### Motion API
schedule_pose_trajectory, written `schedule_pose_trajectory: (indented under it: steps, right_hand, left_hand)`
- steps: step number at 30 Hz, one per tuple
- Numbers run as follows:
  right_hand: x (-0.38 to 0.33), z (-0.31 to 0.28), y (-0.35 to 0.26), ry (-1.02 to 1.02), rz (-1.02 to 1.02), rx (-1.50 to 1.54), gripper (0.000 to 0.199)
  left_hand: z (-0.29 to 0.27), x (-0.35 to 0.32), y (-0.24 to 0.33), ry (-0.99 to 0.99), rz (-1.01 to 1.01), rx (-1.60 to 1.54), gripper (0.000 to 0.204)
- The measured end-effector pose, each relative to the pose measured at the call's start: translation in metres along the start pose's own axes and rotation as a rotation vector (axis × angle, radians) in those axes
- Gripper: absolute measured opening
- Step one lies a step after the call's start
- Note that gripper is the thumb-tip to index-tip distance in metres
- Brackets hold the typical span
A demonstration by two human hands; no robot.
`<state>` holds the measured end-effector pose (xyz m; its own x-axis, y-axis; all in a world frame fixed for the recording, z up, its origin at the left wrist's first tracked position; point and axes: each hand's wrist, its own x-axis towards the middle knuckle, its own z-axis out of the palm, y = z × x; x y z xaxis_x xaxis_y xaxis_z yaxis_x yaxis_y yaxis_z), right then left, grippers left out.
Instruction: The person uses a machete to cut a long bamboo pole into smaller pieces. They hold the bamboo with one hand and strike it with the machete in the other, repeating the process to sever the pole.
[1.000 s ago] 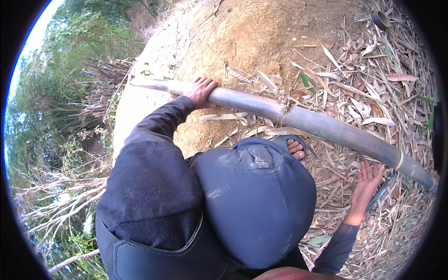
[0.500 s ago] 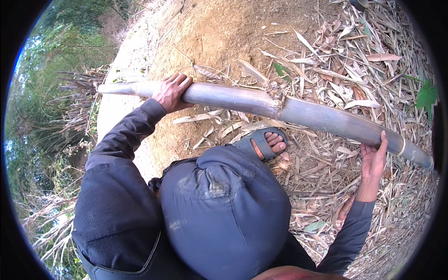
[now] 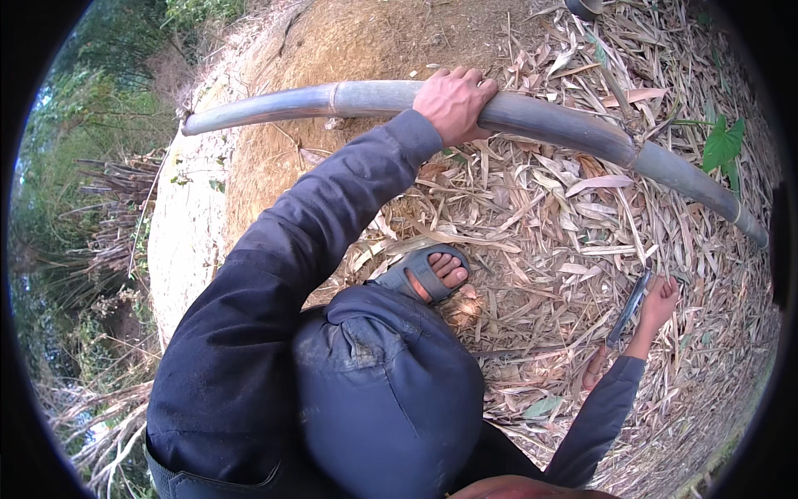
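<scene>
A left hand (image 3: pixel 455 104) clamps a bamboo pole (image 3: pixel 544 121) near one o'clock; well apart, toward three, the right hand (image 3: pixel 659 299) curls beside a dark, narrow tool (image 3: pixel 628 312), grip unclear.

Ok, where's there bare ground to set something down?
Brown dirt lies mostly bare beyond the pole, left of the dry leaves. Pale ground on the near side opens between the left sleeve and the stick pile. It's crowded rightward: leaves spread from the sandal around the right hand and dark tool.
</scene>
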<state>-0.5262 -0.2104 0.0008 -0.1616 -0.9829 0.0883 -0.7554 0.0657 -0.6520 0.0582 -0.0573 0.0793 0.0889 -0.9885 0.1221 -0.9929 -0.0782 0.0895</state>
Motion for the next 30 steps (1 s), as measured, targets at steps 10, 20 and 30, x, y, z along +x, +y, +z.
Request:
schedule_pose_trajectory:
  steps: [10, 20, 30]
  right_hand:
    - [-0.182, -0.049, 0.001, -0.161, -0.055, -0.478, 0.064]
    - [-0.221, -0.058, 0.017, -0.074, -0.263, -0.555, 0.076]
    - [-0.177, -0.085, -0.102, -0.252, 0.189, -0.491, 0.072]
  left_hand:
    - [0.018, -0.034, -0.009, 0.021, -0.013, 0.008, 0.068]
    - [-0.013, -0.033, -0.048, -0.045, 0.064, -0.352, 0.082]
    - [-0.027, -0.066, -0.116, -0.529, -0.138, -0.288, 0.096]
